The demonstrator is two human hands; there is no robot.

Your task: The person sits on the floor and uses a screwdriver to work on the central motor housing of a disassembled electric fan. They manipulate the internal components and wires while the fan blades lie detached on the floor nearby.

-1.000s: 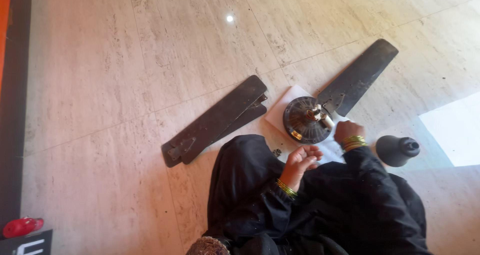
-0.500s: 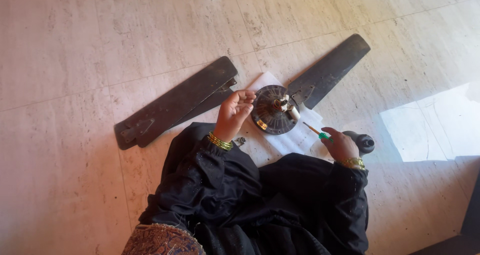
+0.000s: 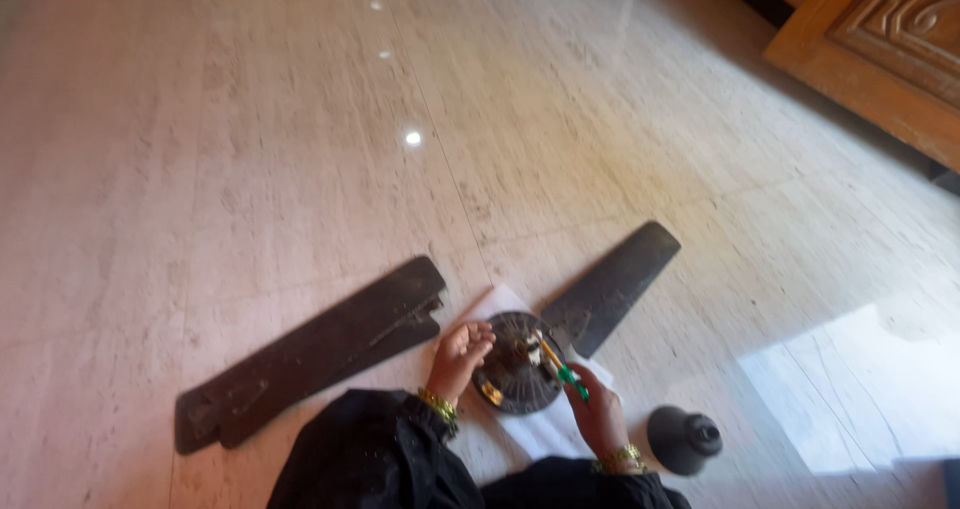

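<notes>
Lower centre of the frame: we see a round dark fan motor housing [image 3: 512, 374] lying on a white sheet of paper [image 3: 545, 431] spread on the pale stone floor [image 3: 300, 149].

Left hand [image 3: 460, 354] — fingers curled, resting on the left rim of the housing; it touches the housing, but we cannot tell whether it truly clasps the edge. A gold bangle [image 3: 438, 406] sits at that wrist, above a black sleeve [image 3: 380, 454].

Right hand [image 3: 598, 414] — closed around a screwdriver [image 3: 556, 364] with a green and yellow handle. The tool slants up and to the left, its tip over the middle of the housing. Whether the tip touches a screw is too small to tell.

Around the housing:
- a long dark fan blade [image 3: 310, 354] lies flat to the left, its near end just beside the paper; it appears to be two blades stacked, though we cannot be sure.
- a second dark blade [image 3: 615, 284] runs from the housing toward the upper right.
- a small dark bell-shaped cover [image 3: 683, 439] stands on the floor at lower right, near the right wrist and apart from the paper.

Upper right corner: carved wooden door [image 3: 890, 39].
</notes>
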